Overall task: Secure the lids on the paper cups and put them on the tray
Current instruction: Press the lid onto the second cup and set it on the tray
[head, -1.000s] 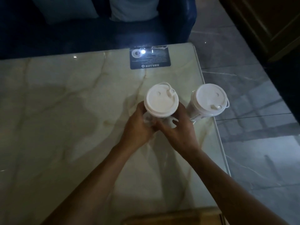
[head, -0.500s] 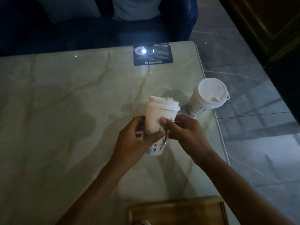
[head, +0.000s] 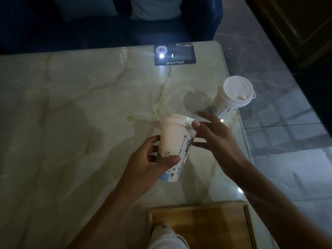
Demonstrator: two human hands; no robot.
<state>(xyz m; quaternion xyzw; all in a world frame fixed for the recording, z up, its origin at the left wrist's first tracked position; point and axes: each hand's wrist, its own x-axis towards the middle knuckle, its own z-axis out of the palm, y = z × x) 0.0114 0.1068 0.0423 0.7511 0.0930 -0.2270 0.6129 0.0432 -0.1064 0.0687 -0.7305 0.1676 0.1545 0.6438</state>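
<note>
Letting go since 0.5 s ago, right hand opens; left hand grip holds cup.

Lidded cup: a second ago upright on the table beside the second cup; now lifted clear, well apart from it and nearer the tray.
Left hand: now carries the cup alone, gripping its lower wall.
Right hand: released from the cup wall, fingers spread, thumb at the lid rim.
Tray: more of it now in view.
</note>
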